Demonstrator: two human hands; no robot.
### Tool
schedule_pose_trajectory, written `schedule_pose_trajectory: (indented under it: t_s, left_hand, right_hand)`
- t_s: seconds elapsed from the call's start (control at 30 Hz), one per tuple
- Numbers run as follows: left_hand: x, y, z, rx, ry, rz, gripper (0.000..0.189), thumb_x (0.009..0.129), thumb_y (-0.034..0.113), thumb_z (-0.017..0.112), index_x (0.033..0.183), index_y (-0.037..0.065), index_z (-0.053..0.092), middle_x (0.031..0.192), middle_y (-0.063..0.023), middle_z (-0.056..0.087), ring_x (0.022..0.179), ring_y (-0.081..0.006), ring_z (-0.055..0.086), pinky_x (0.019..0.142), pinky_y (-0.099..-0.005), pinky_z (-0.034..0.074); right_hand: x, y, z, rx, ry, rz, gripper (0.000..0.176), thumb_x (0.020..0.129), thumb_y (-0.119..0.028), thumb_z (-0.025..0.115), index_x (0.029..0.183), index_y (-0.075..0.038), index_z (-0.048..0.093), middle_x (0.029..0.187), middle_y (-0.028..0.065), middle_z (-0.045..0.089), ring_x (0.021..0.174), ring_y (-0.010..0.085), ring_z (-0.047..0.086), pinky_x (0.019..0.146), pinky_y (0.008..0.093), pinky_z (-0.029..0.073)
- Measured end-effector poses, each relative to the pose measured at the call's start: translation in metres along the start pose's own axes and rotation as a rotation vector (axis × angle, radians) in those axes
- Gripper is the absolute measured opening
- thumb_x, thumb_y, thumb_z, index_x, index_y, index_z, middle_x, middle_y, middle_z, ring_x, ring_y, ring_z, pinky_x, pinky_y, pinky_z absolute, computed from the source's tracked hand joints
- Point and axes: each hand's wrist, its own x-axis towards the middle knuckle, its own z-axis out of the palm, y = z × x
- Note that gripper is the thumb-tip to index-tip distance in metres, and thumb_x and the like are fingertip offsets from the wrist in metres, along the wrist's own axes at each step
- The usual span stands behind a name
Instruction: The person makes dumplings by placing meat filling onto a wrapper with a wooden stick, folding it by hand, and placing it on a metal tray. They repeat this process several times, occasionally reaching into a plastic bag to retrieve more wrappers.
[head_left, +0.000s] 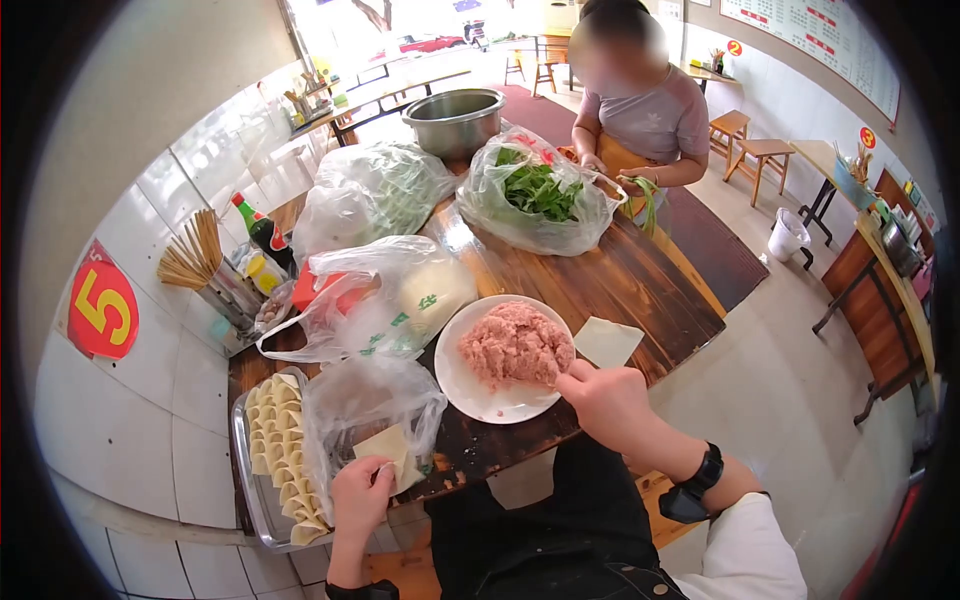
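Observation:
My left hand [362, 495] is closed on the edge of a square dough wrapper [392, 452], beside an open plastic bag [370, 395]. At the right rim of a white plate [475, 402], my right hand [605, 400] is closed; what it holds, if anything, is hidden by the fingers. A mound of pink minced meat [515, 342] lies on that plate, touching or close to my fingertips. Another pale wrapper [608, 342] rests flat on the table just right of the plate. Left of my left hand, a metal tray [240, 440] holds rows of folded dumplings [278, 430].
Plastic bags, one with leafy greens [540, 192], crowd the far side of the wooden table [640, 285] near a metal pot [455, 120]. Chopsticks [195, 255] and a dark bottle [262, 232] stand left. Across the table, a person [645, 120] holds green stalks.

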Motion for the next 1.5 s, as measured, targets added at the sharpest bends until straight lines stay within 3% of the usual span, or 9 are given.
schedule_pose_trajectory:
  t_s: [0.2,0.3,0.37,0.47,0.67,0.73,0.83,1.17,1.5]
  left_hand:
    - [0.009,-0.024,-0.005,-0.204,0.014,-0.148,0.017,0.09,0.014,0.061,0.089,-0.001,0.068,0.079,-0.0071,0.069,0.073,-0.0172,0.064,0.066,-0.03,0.047]
    - [0.016,-0.039,-0.004,-0.481,0.227,-0.107,0.021,0.096,0.016,0.054,0.106,0.002,0.065,0.101,-0.0085,0.07,0.09,-0.0185,0.065,0.077,-0.0316,0.05]
    - [0.021,-0.027,-0.015,-1.343,0.281,-0.141,0.032,0.1,0.021,0.048,0.126,0.003,0.055,0.124,-0.0131,0.062,0.11,-0.0231,0.062,0.093,-0.0362,0.05]
    - [0.008,0.0,-0.034,-1.695,0.135,-0.281,0.038,0.103,0.027,0.042,0.129,0.001,0.053,0.127,-0.0117,0.061,0.119,-0.0237,0.058,0.101,-0.0384,0.048]
    - [-0.034,0.043,0.006,-1.572,-0.04,-0.271,0.04,0.103,0.025,0.045,0.136,0.002,0.049,0.133,-0.0137,0.058,0.121,-0.0293,0.058,0.106,-0.045,0.045]
    - [-0.033,0.049,0.033,-1.85,-0.194,-0.576,0.04,0.103,0.024,0.046,0.136,0.001,0.049,0.134,-0.0142,0.058,0.122,-0.0298,0.058,0.108,-0.0456,0.043]
    - [-0.033,0.038,0.083,-2.007,-0.398,-0.696,0.039,0.104,0.024,0.044,0.136,0.001,0.048,0.137,-0.0151,0.055,0.127,-0.0305,0.054,0.113,-0.0469,0.038]
    - [-0.007,0.077,0.118,-1.914,-0.22,-0.673,0.041,0.105,0.021,0.036,0.139,-0.002,0.04,0.141,-0.0147,0.05,0.133,-0.0299,0.046,0.115,-0.046,0.034]
    - [0.003,0.086,0.119,-2.044,-0.248,-0.663,0.046,0.106,0.025,0.026,0.143,-0.002,0.037,0.144,-0.0177,0.047,0.135,-0.0308,0.043,0.118,-0.0477,0.03]
  right_hand:
    - [0.006,0.0,-0.02,0.063,0.189,0.008,0.011,0.074,-0.007,0.061,0.083,-0.011,0.063,0.076,0.0028,0.059,0.059,0.024,0.062,0.048,0.0363,0.047]
    - [0.018,0.004,0.0,0.019,0.167,-0.015,0.014,0.074,-0.006,0.062,0.086,-0.011,0.065,0.077,0.0023,0.06,0.061,0.0246,0.063,0.049,0.0362,0.047]
    - [0.022,0.003,0.006,-0.011,0.139,-0.058,0.015,0.073,-0.006,0.062,0.087,-0.012,0.066,0.077,0.002,0.06,0.061,0.0248,0.063,0.049,0.0361,0.047]
    - [0.014,0.002,-0.006,0.0,0.063,-0.05,0.011,0.074,-0.006,0.062,0.083,-0.011,0.063,0.078,0.0023,0.06,0.062,0.0256,0.064,0.05,0.0367,0.048]
    - [0.018,0.001,-0.01,0.029,0.146,0.012,0.007,0.074,-0.005,0.061,0.079,-0.01,0.06,0.079,0.0024,0.06,0.063,0.026,0.064,0.05,0.038,0.048]
    - [0.017,0.003,0.0,-0.007,0.08,-0.001,0.006,0.075,-0.006,0.062,0.077,-0.01,0.059,0.079,0.0029,0.06,0.062,0.0274,0.064,0.05,0.0382,0.047]
    - [0.013,-0.002,-0.012,0.041,-0.004,0.017,0.005,0.076,-0.006,0.061,0.077,-0.01,0.058,0.08,0.0042,0.06,0.062,0.0288,0.063,0.05,0.0386,0.046]
    - [-0.001,-0.004,-0.015,0.083,-0.07,0.121,0.002,0.078,-0.008,0.06,0.078,-0.008,0.058,0.074,0.0071,0.061,0.064,0.031,0.064,0.053,0.042,0.049]
    - [-0.034,-0.024,-0.007,0.599,-0.055,0.207,0.003,0.085,-0.013,0.064,0.086,-0.01,0.065,0.077,0.0089,0.064,0.07,0.0317,0.065,0.058,0.0411,0.049]
